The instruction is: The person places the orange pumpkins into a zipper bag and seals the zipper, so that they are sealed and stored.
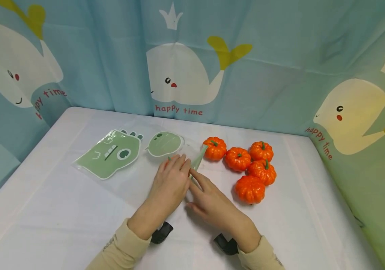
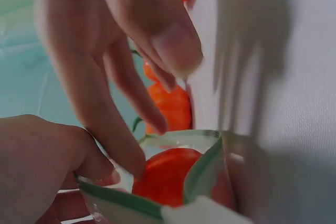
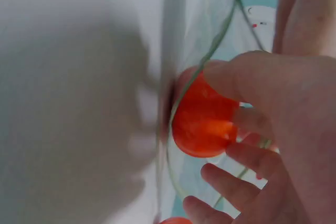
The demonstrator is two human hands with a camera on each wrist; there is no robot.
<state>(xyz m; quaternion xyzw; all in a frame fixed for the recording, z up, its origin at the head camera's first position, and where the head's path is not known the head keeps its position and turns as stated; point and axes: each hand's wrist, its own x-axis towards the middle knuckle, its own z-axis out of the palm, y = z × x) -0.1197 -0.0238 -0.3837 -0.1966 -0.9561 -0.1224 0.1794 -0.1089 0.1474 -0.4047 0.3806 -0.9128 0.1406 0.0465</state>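
Observation:
My left hand (image 1: 170, 183) grips the edge of a clear plastic bag (image 2: 123, 199) with green trim, whose mouth gapes in the left wrist view. An orange toy pumpkin (image 2: 170, 177) sits inside it. From the other side my right hand (image 1: 214, 202) reaches in, fingers spread, one fingertip against the pumpkin in the left wrist view. In the right wrist view the bag's green rim crosses in front of the pumpkin (image 3: 205, 121). Seen from the head, the hands hide most of the bag and the pumpkin.
Several orange pumpkins (image 1: 250, 189) are grouped right of the hands. Left lies a flat clear bag with a green monster print (image 1: 111, 155); a smaller green print (image 1: 163, 143) is beyond the left hand. A whale-patterned curtain (image 1: 273, 67) borders the white table (image 1: 54, 225).

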